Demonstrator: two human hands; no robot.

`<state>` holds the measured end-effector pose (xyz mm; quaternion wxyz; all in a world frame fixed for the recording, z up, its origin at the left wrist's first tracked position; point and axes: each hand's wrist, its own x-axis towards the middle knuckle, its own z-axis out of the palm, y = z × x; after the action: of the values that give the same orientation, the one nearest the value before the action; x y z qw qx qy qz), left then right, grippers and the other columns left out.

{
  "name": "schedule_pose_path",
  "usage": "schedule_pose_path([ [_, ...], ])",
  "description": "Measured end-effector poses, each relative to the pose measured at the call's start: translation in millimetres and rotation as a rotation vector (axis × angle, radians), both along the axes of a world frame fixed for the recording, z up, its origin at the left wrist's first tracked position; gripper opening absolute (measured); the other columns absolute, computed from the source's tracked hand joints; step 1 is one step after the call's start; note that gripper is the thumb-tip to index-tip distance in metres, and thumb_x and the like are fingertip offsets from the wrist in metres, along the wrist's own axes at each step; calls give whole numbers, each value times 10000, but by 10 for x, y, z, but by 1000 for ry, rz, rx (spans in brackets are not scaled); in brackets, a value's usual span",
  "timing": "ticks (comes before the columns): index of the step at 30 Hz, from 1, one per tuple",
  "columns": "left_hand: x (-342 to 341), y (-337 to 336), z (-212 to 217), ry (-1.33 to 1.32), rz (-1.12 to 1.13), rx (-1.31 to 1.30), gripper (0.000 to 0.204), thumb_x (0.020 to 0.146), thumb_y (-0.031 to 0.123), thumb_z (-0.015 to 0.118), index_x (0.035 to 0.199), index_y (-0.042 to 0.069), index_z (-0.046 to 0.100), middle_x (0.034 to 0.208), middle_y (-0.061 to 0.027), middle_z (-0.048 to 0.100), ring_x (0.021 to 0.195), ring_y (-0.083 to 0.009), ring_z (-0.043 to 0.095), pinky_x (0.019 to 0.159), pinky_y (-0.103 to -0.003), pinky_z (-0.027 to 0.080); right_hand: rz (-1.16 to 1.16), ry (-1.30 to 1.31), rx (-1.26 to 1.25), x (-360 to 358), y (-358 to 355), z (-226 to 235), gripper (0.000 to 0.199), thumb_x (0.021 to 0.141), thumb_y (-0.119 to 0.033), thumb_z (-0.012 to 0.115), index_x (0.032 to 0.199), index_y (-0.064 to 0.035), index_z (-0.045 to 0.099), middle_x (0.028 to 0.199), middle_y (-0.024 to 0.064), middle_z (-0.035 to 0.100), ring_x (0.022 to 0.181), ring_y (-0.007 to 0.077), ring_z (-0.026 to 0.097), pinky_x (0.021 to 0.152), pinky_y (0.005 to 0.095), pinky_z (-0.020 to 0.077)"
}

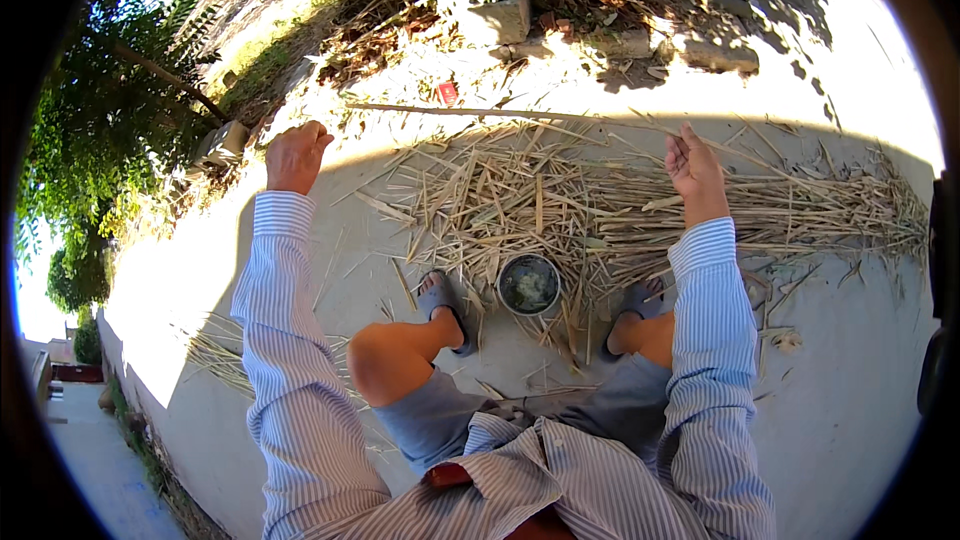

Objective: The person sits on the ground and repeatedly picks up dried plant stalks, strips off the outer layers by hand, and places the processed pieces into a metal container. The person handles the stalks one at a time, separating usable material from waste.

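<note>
A long, thin dry stalk stretches crosswise above the straw pile. My right hand is closed, its fingertips at this stalk and seemingly pinching it. Off the stalk's left end, my left hand is raised in a fist. Whatever it may hold is hidden by the fingers. Between my feet stands a round dark metal bowl with liquid and some pale matter inside. Cut stalk pieces lie in a loose heap beyond the bowl, and a bundle of long stalks extends from it to the right.
My sandalled feet flank the bowl on the concrete ground. More stalks lie at the left. Stone blocks and dry debris line the far side, with a small red packet nearby. A leafy tree stands far left.
</note>
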<state>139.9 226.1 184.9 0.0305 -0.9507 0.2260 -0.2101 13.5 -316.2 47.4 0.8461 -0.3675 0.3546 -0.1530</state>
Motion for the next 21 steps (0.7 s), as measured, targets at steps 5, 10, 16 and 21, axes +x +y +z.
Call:
schedule_pose_path([
  [5,-926,-1775,-65,-301,-501,-170,200,774,228,730,894,87,655,784,-40,650,792,-226,608,697,-373,480,104,-14,-116,-133,369,225,296,887,-231,684,1013,23,598,862,105,653,727,139,638,515,206,489],
  [10,-908,-2326,-237,-95,-470,-46,322,749,317,720,978,100,656,896,-12,679,866,-201,586,734,-366,421,324,-168,22,-218,1237,487,283,914,-233,646,1019,25,601,895,112,649,782,160,635,591,237,489],
  [16,-711,-1736,-435,-46,-375,-255,149,745,260,733,769,127,671,631,-14,612,644,-206,569,670,-364,384,190,-106,76,-268,708,344,208,960,-197,562,1010,0,606,916,92,650,809,165,634,611,240,501],
  [21,-816,-1882,-276,-114,-431,-262,173,750,257,733,778,100,668,655,-36,629,658,-231,574,669,-373,391,208,-9,13,-302,585,314,210,959,-201,569,1018,-3,602,929,85,641,849,172,630,635,247,531],
])
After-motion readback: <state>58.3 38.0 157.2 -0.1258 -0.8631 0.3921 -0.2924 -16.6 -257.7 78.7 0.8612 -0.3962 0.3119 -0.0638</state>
